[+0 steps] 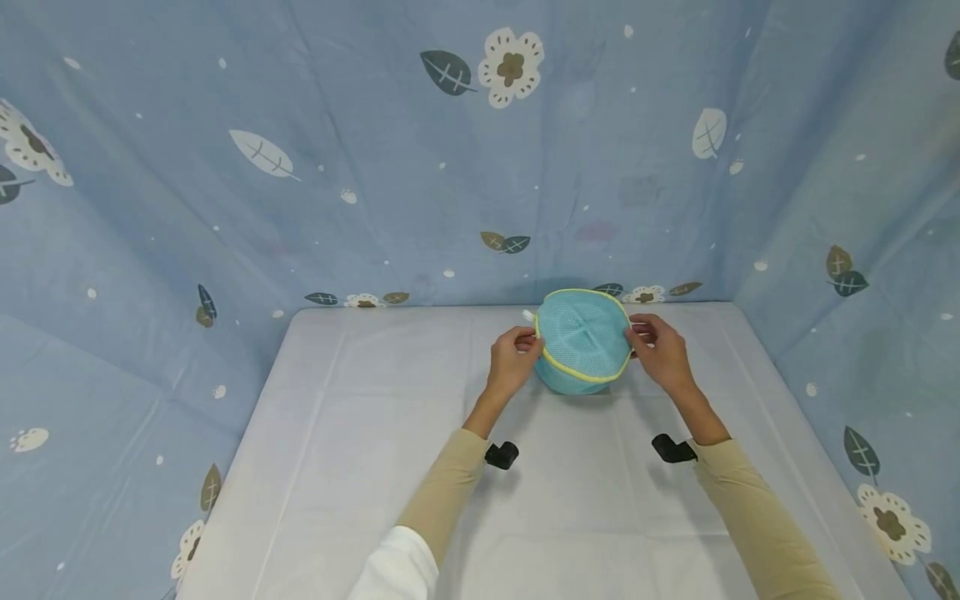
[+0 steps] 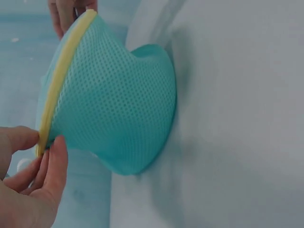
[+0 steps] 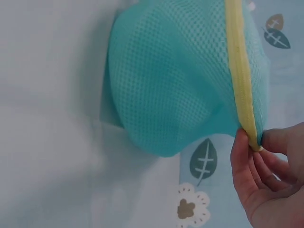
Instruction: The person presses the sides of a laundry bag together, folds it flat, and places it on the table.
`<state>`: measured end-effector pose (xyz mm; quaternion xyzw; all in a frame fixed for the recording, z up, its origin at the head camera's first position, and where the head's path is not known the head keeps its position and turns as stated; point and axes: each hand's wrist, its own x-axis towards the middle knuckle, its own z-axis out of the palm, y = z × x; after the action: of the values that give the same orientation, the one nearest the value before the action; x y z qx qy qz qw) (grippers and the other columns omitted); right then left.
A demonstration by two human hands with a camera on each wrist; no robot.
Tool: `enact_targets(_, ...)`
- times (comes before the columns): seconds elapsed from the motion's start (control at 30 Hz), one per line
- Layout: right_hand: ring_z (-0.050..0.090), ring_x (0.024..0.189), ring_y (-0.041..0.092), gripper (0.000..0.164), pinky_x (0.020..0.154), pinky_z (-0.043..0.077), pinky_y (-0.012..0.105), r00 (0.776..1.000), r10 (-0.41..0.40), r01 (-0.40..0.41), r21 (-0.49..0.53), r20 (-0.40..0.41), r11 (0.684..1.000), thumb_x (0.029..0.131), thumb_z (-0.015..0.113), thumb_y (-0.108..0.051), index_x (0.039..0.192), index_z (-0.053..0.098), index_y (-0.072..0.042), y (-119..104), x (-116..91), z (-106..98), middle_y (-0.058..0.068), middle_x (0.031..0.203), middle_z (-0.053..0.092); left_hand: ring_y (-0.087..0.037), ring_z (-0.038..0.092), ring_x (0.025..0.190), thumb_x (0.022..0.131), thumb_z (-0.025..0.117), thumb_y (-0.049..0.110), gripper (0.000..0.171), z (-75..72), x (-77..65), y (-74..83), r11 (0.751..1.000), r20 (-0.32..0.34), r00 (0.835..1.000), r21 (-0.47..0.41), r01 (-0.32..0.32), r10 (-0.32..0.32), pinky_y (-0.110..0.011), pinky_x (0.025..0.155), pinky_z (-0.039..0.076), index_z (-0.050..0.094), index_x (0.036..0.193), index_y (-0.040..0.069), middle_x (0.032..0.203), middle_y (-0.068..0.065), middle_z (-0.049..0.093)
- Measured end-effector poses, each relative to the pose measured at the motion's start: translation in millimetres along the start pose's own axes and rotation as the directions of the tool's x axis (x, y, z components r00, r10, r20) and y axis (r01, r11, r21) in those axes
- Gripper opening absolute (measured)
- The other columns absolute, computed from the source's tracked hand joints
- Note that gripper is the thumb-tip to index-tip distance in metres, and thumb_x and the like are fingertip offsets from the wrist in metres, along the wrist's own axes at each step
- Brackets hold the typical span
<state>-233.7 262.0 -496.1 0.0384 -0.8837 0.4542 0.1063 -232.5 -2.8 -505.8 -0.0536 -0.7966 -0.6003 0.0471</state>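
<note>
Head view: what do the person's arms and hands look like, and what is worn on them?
Both hands, the left hand and the right hand, are bare, with no gloves or rings visible. Long tan sleeves cover both forearms, with white fabric at the left upper arm. A small black camera sits at each wrist.

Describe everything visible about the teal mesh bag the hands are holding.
The mesh bag is a round, drum-shaped pouch of teal netting with a yellow zipper band running round its upper edge. Its top panel tilts toward the camera; its soft side wall sags inward. The base rests on the white table cover, near the far edge by the blue floral backdrop. The left hand pinches the yellow band on one side and the right hand pinches it on the opposite side. A small white tab shows at its far left.
</note>
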Motion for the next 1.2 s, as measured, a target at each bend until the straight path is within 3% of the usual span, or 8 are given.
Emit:
enact_targets(0.1, 0.069, 0.096, 0.034, 0.036, 0.071, 0.063, 0.038, 0.999, 0.030, -0.030, 0.029, 0.014, 0.999, 0.105, 0.060, -0.010, 0.135, 0.057, 0.008, -1.6, -0.9, -1.5, 0.030, 0.119, 0.064, -0.020, 0.070, 0.089, 0.097, 0.071, 0.007, 0.024, -0.3, -0.8, -0.4, 0.994, -0.003, 0.998, -0.090, 0.055, -0.056, -0.031, 0.075, 0.062, 0.069, 0.117, -0.005, 0.099, -0.013, 0.070)
enact_targets(0.2, 0.068, 0.090, 0.015, 0.038, 0.071, 0.062, 0.029, 0.996, 0.081, -0.084, 0.076, 0.043, 0.994, 0.105, 0.060, -0.015, 0.137, 0.056, 0.007, -3.3, -1.6, -3.2, 0.028, 0.121, 0.063, -0.019, 0.070, 0.084, 0.095, 0.072, 0.005, 0.023, -1.6, -2.1, -0.3, 0.980, -0.009, 0.995, -0.172, 0.100, -0.103, -0.039, 0.076, 0.063, 0.069, 0.115, -0.007, 0.096, -0.013, 0.069)
enact_targets(0.33, 0.063, 0.085, -0.001, 0.043, 0.074, 0.061, 0.028, 0.985, 0.151, -0.162, 0.150, 0.086, 0.975, 0.105, 0.061, -0.019, 0.139, 0.054, 0.006, -6.1, -2.8, -4.8, 0.028, 0.124, 0.061, -0.017, 0.068, 0.082, 0.095, 0.072, 0.004, 0.022, -5.4, -4.6, 0.7, 0.962, 0.001, 0.990, -0.234, 0.141, -0.144, -0.044, 0.080, 0.062, 0.069, 0.115, -0.007, 0.096, -0.013, 0.068)
enact_targets(0.5, 0.064, 0.086, 0.002, 0.046, 0.076, 0.062, 0.029, 0.973, 0.186, -0.213, 0.221, 0.137, 0.952, 0.105, 0.061, -0.016, 0.140, 0.051, 0.010, -19.0, -8.1, -7.1, 0.030, 0.124, 0.058, -0.023, 0.069, 0.085, 0.095, 0.072, 0.004, 0.023, -11.4, -9.5, 1.1, 0.949, 0.017, 0.985, -0.264, 0.172, -0.174, -0.042, 0.080, 0.062, 0.068, 0.115, -0.007, 0.099, -0.017, 0.067)
enact_targets(0.63, 0.065, 0.087, 0.005, 0.046, 0.077, 0.061, 0.028, 0.968, 0.201, -0.232, 0.224, 0.151, 0.947, 0.105, 0.062, -0.017, 0.140, 0.050, 0.009, -20.6, -11.4, -4.8, 0.028, 0.123, 0.059, -0.025, 0.069, 0.086, 0.095, 0.073, 0.005, 0.024, -16.6, -13.7, 2.1, 0.947, 0.020, 0.982, -0.262, 0.187, -0.189, -0.047, 0.084, 0.061, 0.068, 0.116, -0.006, 0.100, -0.018, 0.067)
enact_targets(0.73, 0.065, 0.087, 0.004, 0.046, 0.076, 0.061, 0.026, 0.964, 0.213, -0.245, 0.228, 0.156, 0.942, 0.104, 0.063, -0.023, 0.139, 0.051, 0.006, -10.7, -12.0, -0.7, 0.024, 0.121, 0.060, -0.020, 0.069, 0.083, 0.095, 0.073, 0.006, 0.023, -19.9, -17.0, 2.6, 0.947, 0.020, 0.980, -0.254, 0.195, -0.196, -0.052, 0.086, 0.060, 0.069, 0.115, -0.005, 0.098, -0.015, 0.068)
enact_targets(1.2, 0.067, 0.086, 0.010, 0.048, 0.083, 0.062, 0.037, 0.934, 0.276, -0.328, 0.245, 0.225, 0.912, 0.102, 0.068, -0.026, 0.137, 0.053, 0.003, -20.4, -25.9, 3.5, 0.019, 0.116, 0.061, -0.018, 0.069, 0.079, 0.094, 0.071, 0.004, 0.022, -35.6, -35.0, 4.2, 0.931, 0.047, 0.971, -0.279, 0.237, -0.233, -0.054, 0.086, 0.059, 0.066, 0.114, -0.004, 0.096, -0.014, 0.068)
